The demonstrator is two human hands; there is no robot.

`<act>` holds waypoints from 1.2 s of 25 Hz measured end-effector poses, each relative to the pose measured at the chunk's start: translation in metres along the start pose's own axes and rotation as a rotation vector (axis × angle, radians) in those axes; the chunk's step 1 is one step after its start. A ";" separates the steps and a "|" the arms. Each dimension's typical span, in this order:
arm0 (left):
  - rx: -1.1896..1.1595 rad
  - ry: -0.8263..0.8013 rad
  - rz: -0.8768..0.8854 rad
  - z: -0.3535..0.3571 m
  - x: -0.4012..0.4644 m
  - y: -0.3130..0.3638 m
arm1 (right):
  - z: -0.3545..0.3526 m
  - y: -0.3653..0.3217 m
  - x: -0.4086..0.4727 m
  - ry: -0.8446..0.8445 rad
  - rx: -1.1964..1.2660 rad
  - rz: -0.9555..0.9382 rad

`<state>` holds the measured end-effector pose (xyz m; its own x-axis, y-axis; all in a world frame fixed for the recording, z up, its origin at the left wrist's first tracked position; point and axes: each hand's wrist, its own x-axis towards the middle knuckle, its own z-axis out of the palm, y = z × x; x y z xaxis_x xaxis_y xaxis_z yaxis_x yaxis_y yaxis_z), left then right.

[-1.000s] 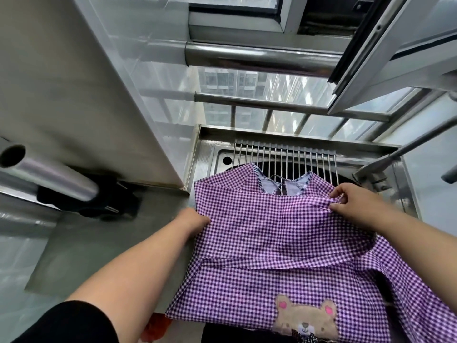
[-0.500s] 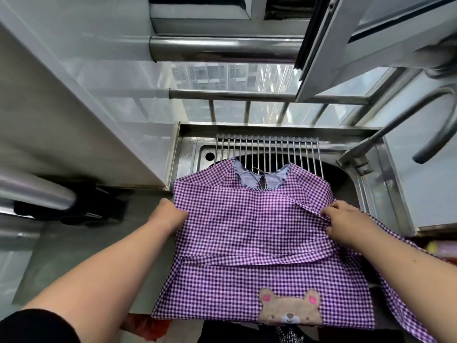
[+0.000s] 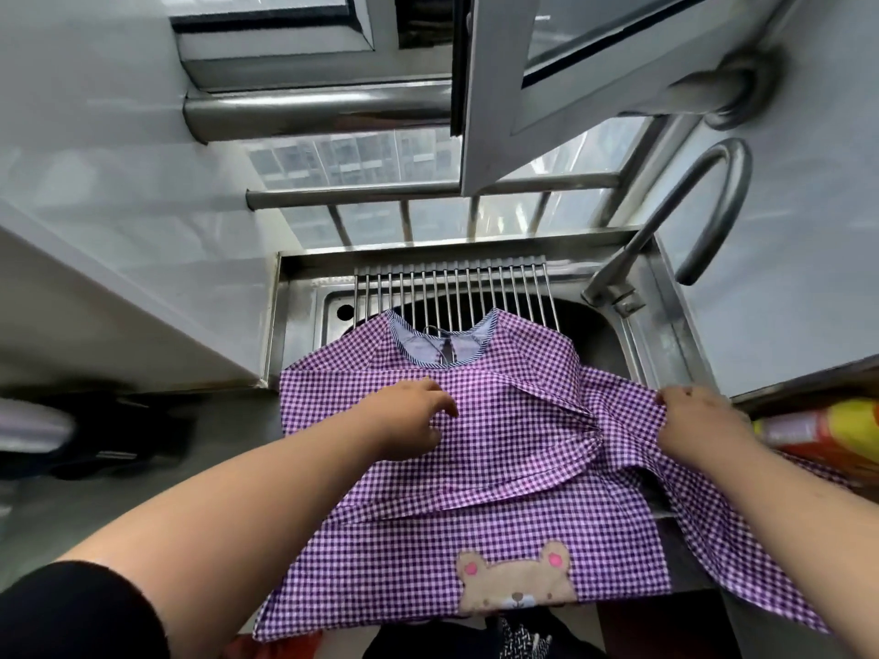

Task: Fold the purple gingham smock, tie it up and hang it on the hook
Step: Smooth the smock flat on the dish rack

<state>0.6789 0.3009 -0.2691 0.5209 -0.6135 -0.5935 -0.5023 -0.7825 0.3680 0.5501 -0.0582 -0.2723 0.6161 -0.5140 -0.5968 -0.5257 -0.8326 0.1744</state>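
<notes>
The purple gingham smock (image 3: 499, 473) lies spread over the sink, neck hole toward the window, with a tan bear patch (image 3: 516, 585) at its near hem. Its left sleeve is folded across the chest. My left hand (image 3: 411, 416) rests flat on the upper chest, fingers apart, pressing the fabric down. At the smock's right side my right hand (image 3: 697, 423) pinches the right sleeve and holds it out sideways, so the cloth bunches into creases between the hand and the body. No hook is in view.
A steel roll-up drying rack (image 3: 452, 290) spans the sink (image 3: 304, 321) beneath the smock. A curved tap (image 3: 666, 240) rises at the right. A yellow and red packet (image 3: 832, 432) lies just beyond my right hand. Dark objects (image 3: 109, 444) sit on the left counter.
My left hand has moved from the smock's left edge onto its chest. My right hand has drawn the right sleeve outward to the right. The camera has tilted, showing more of the tap.
</notes>
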 end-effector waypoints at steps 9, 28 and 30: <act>0.122 -0.096 0.073 -0.006 0.027 0.043 | 0.017 0.026 0.002 -0.044 -0.167 -0.005; 0.302 -0.284 -0.002 0.002 0.031 0.044 | -0.015 0.018 -0.007 -0.137 -0.331 -0.170; 0.289 -0.246 -0.007 -0.003 0.028 0.047 | -0.031 0.011 -0.006 -0.271 -0.014 -0.220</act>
<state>0.6720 0.2462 -0.2661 0.3613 -0.5368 -0.7624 -0.6919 -0.7025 0.1667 0.5588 -0.0702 -0.2424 0.5350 -0.2498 -0.8071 -0.3877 -0.9213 0.0281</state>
